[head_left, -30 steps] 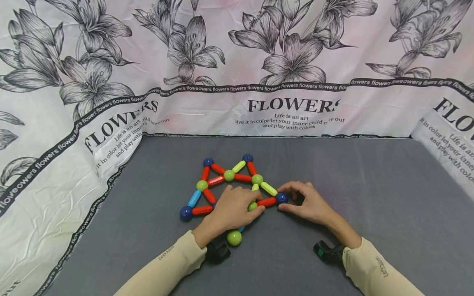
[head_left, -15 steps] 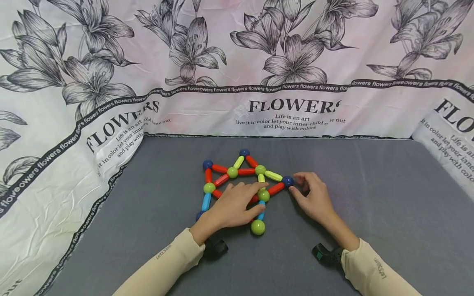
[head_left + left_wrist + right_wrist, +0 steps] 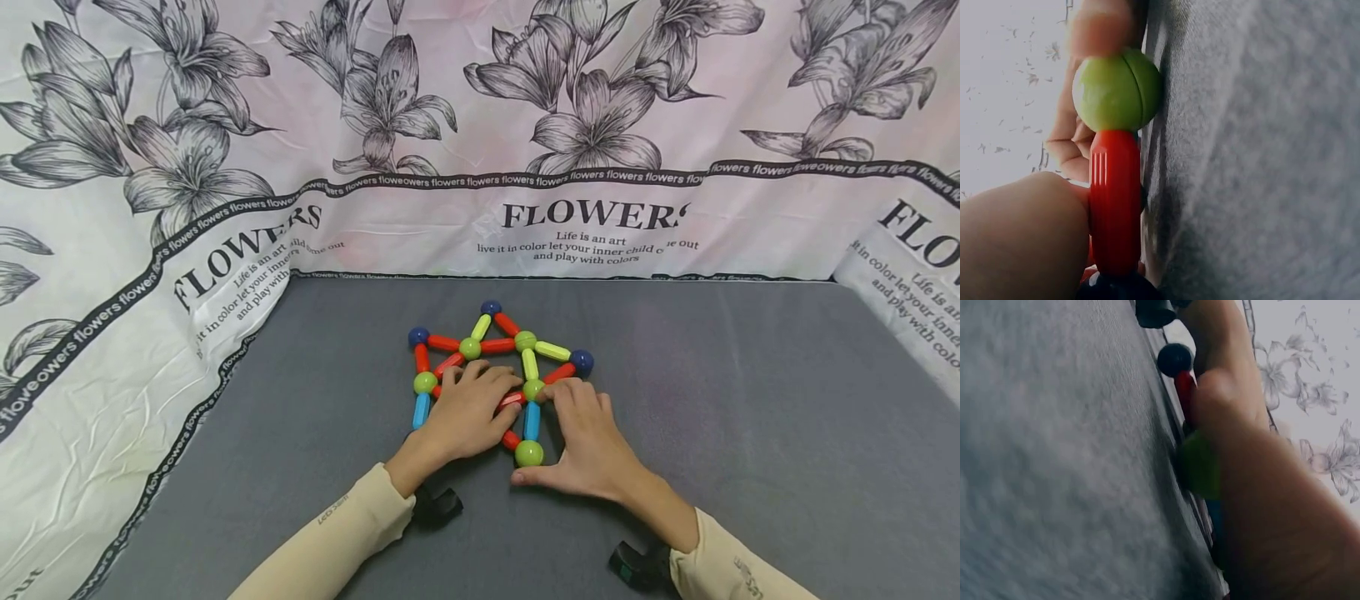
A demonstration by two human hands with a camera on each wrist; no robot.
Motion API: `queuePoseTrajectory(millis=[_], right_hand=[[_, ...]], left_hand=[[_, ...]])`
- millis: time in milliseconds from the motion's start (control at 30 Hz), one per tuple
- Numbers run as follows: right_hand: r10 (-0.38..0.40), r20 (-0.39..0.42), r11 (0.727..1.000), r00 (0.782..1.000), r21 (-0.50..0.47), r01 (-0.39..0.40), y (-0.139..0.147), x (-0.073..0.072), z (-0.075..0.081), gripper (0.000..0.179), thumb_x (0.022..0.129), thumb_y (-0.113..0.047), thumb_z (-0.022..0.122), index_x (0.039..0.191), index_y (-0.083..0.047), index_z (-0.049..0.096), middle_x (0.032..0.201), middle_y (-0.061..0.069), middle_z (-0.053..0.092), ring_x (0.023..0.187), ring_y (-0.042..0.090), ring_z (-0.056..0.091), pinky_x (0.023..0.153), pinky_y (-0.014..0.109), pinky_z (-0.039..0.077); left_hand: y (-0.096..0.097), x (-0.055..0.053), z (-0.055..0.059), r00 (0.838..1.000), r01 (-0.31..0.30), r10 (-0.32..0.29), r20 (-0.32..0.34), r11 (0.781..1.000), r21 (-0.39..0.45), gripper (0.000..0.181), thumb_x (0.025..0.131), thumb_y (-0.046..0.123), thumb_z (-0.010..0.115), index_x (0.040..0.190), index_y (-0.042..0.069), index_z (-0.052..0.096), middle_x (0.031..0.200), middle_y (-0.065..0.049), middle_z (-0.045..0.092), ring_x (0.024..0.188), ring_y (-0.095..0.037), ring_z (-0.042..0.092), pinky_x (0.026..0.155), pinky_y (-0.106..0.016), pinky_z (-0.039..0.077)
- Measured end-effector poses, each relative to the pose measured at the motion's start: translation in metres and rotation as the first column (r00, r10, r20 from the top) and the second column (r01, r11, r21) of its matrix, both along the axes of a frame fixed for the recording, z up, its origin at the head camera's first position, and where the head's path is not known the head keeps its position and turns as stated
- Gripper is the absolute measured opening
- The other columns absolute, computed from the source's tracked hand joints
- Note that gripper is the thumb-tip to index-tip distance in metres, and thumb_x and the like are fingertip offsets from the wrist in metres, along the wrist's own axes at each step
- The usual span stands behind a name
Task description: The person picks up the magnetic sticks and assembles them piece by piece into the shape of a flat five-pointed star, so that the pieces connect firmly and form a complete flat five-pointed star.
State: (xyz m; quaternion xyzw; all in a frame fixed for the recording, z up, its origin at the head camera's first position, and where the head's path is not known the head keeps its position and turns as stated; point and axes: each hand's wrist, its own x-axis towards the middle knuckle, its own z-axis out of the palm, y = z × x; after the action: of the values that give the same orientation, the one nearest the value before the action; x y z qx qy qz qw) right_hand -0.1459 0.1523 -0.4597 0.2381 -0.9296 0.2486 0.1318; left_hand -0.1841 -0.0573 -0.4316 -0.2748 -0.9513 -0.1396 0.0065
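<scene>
A star-shaped frame of magnetic rods and balls lies on the grey table. My left hand point(image 3: 474, 410) rests over its middle, fingers spread, beside a red rod point(image 3: 512, 400), and covers part of the lower left. The right hand point(image 3: 588, 446) is at the right side, fingertips by a green ball point(image 3: 533, 390). Its thumb stretches below the bottom green ball point(image 3: 528, 453); a blue rod point(image 3: 532, 421) lies between thumb and fingers. In the left wrist view, a blurred fingertip is at the green ball point(image 3: 1117, 90), which joins a red rod point(image 3: 1115, 203).
Dark blue balls mark the outer points, such as the right one point(image 3: 581, 362) and the top one point(image 3: 491, 307). Grey cloth point(image 3: 735, 400) surrounds the frame. A flower-printed sheet point(image 3: 592, 221) hangs behind. Black straps point(image 3: 637, 567) sit at the wrists.
The frame has turned and shifted slightly to the right and up. My right hand has left the right blue ball and come down-left to the green balls. The left fingers have drawn back a little.
</scene>
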Motion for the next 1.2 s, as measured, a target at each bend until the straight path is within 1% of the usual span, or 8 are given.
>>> queuePoseTrajectory(millis=[233, 367, 633, 733, 800, 933, 1033, 1200], right_hand=[[-0.006, -0.032, 0.99, 0.999, -0.141, 0.001, 0.01, -0.009, -0.006, 0.06, 0.077, -0.039, 0.085, 0.124, -0.011, 0.06, 0.118, 0.005, 0.063, 0.103, 0.021, 0.051, 0.083, 0.038, 0.031], [-0.105, -0.067, 0.963, 0.992, -0.255, 0.085, 0.021, -0.019, -0.009, 0.042, 0.079, -0.017, 0.079, 0.117, -0.007, 0.066, 0.108, 0.008, 0.07, 0.091, 0.021, 0.052, 0.079, 0.037, 0.03], [-0.451, -0.047, 0.809, 0.891, -0.444, 0.386, 0.044, -0.032, -0.008, 0.034, 0.082, 0.0, 0.072, 0.114, 0.006, 0.065, 0.102, 0.025, 0.062, 0.09, 0.035, 0.051, 0.082, 0.04, 0.033], [-0.478, -0.007, 0.759, 0.879, -0.507, 0.408, 0.05, -0.035, -0.006, 0.03, 0.086, -0.003, 0.073, 0.114, 0.006, 0.062, 0.086, 0.019, 0.059, 0.076, 0.022, 0.052, 0.075, 0.024, 0.037], [-0.414, 0.01, 0.775, 0.91, -0.521, 0.358, 0.052, -0.036, -0.005, 0.028, 0.09, -0.005, 0.072, 0.114, 0.003, 0.062, 0.076, 0.011, 0.058, 0.065, 0.011, 0.049, 0.063, 0.017, 0.036], [-0.162, 0.01, 0.875, 0.987, -0.46, 0.149, 0.052, -0.036, -0.007, 0.027, 0.092, -0.007, 0.072, 0.117, -0.001, 0.064, 0.072, 0.0, 0.06, 0.058, 0.003, 0.048, 0.054, 0.017, 0.04], [-0.039, 0.015, 0.911, 0.999, -0.41, 0.042, 0.051, -0.035, -0.008, 0.025, 0.092, -0.008, 0.073, 0.116, -0.006, 0.067, 0.073, -0.004, 0.06, 0.058, 0.004, 0.049, 0.054, 0.02, 0.043], [0.002, 0.033, 0.9, 0.999, -0.435, 0.013, 0.048, -0.035, -0.005, 0.016, 0.094, -0.009, 0.072, 0.108, -0.015, 0.073, 0.071, -0.007, 0.059, 0.056, 0.004, 0.048, 0.051, 0.022, 0.041]], left_hand=[[0.001, 0.001, 0.002, 0.999, 0.009, -0.01, 0.031, 1.0, 0.008, 0.056, 0.105, 0.05, 0.048, 0.152, 0.02, 0.047, 0.153, 0.001, 0.053, 0.145, -0.031, 0.041, 0.112, -0.059, 0.025], [0.002, 0.002, 0.007, 0.998, 0.044, -0.044, 0.035, 0.999, -0.012, 0.062, 0.103, 0.054, 0.048, 0.156, 0.022, 0.043, 0.157, 0.002, 0.049, 0.144, -0.027, 0.044, 0.115, -0.059, 0.023], [0.002, 0.002, 0.014, 0.959, 0.28, -0.283, 0.018, 0.955, 0.099, 0.053, 0.104, 0.047, 0.052, 0.152, 0.027, 0.048, 0.152, 0.01, 0.054, 0.138, -0.015, 0.052, 0.114, -0.049, 0.033], [0.0, -0.001, 0.016, 0.969, 0.243, -0.233, -0.086, 0.961, 0.135, 0.044, 0.104, 0.04, 0.054, 0.145, 0.026, 0.057, 0.147, 0.007, 0.059, 0.141, -0.019, 0.049, 0.113, -0.051, 0.035], [-0.003, -0.004, 0.017, 0.985, 0.126, -0.11, -0.131, 0.984, 0.127, 0.042, 0.102, 0.037, 0.057, 0.142, 0.025, 0.059, 0.148, 0.002, 0.057, 0.141, -0.025, 0.046, 0.11, -0.053, 0.035], [-0.011, -0.006, 0.018, 0.989, -0.116, 0.12, -0.085, 0.992, 0.059, 0.047, 0.099, 0.038, 0.061, 0.143, 0.021, 0.058, 0.14, -0.009, 0.058, 0.123, -0.03, 0.053, 0.095, -0.05, 0.042], [-0.013, -0.005, 0.017, 0.987, -0.152, 0.154, -0.044, 0.988, 0.032, 0.046, 0.099, 0.037, 0.062, 0.141, 0.018, 0.058, 0.122, -0.008, 0.065, 0.099, -0.025, 0.059, 0.079, -0.04, 0.045], [-0.011, -0.005, 0.017, 0.991, -0.122, 0.127, -0.032, 0.984, 0.13, 0.021, 0.099, 0.031, 0.062, 0.114, 0.018, 0.066, 0.069, 0.002, 0.062, 0.055, -0.014, 0.05, 0.051, -0.028, 0.036]])
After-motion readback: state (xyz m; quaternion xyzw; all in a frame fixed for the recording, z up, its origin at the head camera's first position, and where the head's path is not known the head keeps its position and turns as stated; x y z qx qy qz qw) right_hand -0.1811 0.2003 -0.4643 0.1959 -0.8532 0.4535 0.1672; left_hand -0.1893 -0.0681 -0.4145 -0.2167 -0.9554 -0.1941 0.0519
